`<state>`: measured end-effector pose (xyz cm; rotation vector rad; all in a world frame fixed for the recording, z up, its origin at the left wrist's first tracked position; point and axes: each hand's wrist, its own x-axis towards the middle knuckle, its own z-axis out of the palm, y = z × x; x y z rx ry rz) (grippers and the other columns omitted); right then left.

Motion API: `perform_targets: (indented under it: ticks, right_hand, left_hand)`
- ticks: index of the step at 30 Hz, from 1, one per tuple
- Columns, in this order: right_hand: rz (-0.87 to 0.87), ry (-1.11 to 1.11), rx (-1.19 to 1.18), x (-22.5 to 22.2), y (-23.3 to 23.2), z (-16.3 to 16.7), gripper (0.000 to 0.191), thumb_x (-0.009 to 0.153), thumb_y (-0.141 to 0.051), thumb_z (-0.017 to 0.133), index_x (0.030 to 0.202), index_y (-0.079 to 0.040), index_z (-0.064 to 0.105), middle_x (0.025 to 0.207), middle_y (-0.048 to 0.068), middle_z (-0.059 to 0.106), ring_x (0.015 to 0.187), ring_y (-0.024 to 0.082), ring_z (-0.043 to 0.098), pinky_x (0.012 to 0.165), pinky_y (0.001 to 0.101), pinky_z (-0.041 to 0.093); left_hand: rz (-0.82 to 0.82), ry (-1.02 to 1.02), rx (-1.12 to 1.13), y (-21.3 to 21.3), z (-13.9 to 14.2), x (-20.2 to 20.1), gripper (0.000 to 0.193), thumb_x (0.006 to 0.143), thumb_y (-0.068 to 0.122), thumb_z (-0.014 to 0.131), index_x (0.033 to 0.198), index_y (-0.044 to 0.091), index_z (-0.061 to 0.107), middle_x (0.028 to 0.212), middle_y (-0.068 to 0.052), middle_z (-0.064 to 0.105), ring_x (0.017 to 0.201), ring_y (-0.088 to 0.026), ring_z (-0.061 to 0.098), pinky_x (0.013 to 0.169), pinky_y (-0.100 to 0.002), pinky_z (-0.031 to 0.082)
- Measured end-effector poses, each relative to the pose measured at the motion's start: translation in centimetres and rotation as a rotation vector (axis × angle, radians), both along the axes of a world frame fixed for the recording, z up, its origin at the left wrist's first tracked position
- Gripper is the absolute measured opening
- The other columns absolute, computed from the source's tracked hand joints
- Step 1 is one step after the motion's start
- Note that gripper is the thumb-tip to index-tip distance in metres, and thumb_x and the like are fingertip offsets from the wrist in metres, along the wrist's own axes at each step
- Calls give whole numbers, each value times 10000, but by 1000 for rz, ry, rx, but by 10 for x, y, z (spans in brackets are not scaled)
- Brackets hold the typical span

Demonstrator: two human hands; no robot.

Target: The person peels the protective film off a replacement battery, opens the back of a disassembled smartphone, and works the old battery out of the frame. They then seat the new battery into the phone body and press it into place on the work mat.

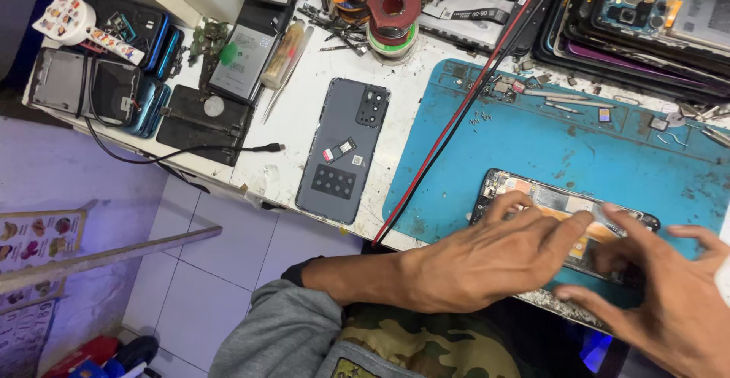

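Both hands work nearest me: my left hand point(487, 260) presses flat fingers on the opened phone point(559, 222) lying on the blue mat point(532, 142), my right hand point(669, 294) splays loosely beside it; light, thin, fragile, I judge—grip its edges.

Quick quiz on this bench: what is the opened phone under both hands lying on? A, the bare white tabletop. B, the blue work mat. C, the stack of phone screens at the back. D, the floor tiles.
B: the opened phone lies on the blue work mat, with the left hand and right hand on it.
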<state>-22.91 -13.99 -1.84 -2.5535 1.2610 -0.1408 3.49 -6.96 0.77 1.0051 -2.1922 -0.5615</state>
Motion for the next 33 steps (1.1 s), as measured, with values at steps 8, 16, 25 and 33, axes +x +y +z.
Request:
perform_targets:
  ticks: [8, 16, 25, 33]
  right_hand:
    - [114, -436, -42, -49, -8, -20, 1048, 671, -406, 837, 1571, -137, 371, 1087, 54, 725, 1004, 168, 702, 966, 444, 401]
    - [-458, -1036, 187, -146, -11, -148, 487, 1082, -206, 683, 1472, -49, 438, 1079, 20, 551, 911, 46, 507, 930, 216, 403]
    - [-546, -1145, 340, -178, -14, -174, 413, 1098, -216, 597, 1437, -49, 430, 1059, -49, 496, 911, 1, 431, 830, 133, 343]
    - [-583, -1038, 265, -181, -22, -183, 503, 1046, -244, 630, 1453, -32, 423, 1088, 1, 507, 937, 62, 473, 833, 205, 376]
  left_hand:
    - [3, -41, 24, -1, 3, 5, 639, 966, 22, 601, 1524, -136, 334, 1314, -241, 596, 1219, -354, 606, 1222, -562, 385]
    - [842, 87, -230, 14, 19, 120, 112, 968, 49, 779, 1028, 44, 685, 946, -77, 687, 914, -238, 689, 680, -320, 565]
    - [1357, -573, -356, 23, 16, 231, 407, 818, 227, 905, 1055, -55, 730, 924, -205, 688, 839, -407, 651, 759, -494, 526]
    - [1417, -269, -90, 13, -5, 262, 286, 957, 190, 835, 1082, -59, 766, 988, -258, 709, 820, -387, 691, 766, -476, 531]
